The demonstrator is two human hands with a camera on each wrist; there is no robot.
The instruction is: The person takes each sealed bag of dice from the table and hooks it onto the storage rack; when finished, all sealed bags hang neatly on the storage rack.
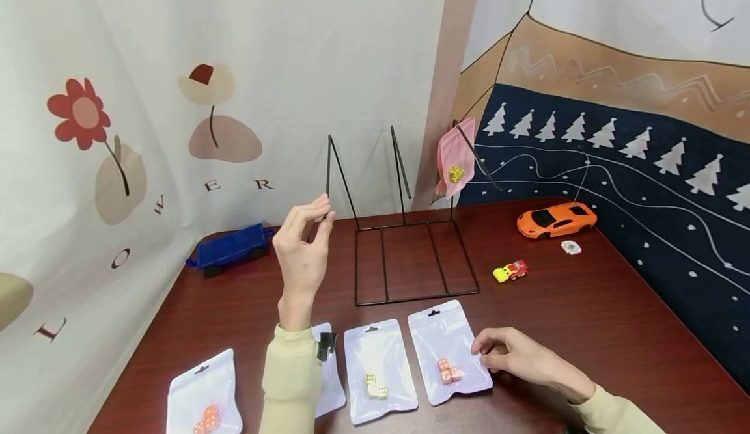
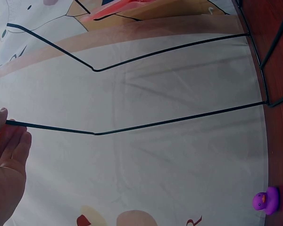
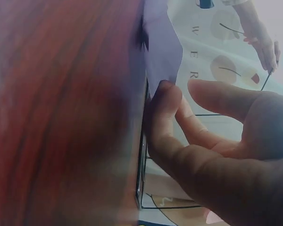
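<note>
My left hand (image 1: 301, 245) is raised at the left arm of a black wire rack (image 1: 416, 300). In the left wrist view, its thumb and fingers pinch the free end of that arm (image 2: 56, 127). My right hand (image 1: 521, 356) rests low on the table, fingers bent, at the right edge of a white zip bag (image 1: 428, 336) with orange dice (image 1: 448, 372). In the right wrist view a fingertip (image 3: 167, 96) touches the bag's edge, and the thumb stands apart from it. A pink bag (image 1: 454, 151) with yellow dice hangs on the rack's right arm.
Beside the near bag lie a white bag with pale dice (image 1: 381, 349), one partly hidden by my left sleeve (image 1: 331, 382), and another with orange dice (image 1: 202, 388). A blue toy wagon (image 1: 231, 250), orange car (image 1: 556, 219), small red-yellow car (image 1: 511, 271) and purple duck (image 2: 268, 201) stand around.
</note>
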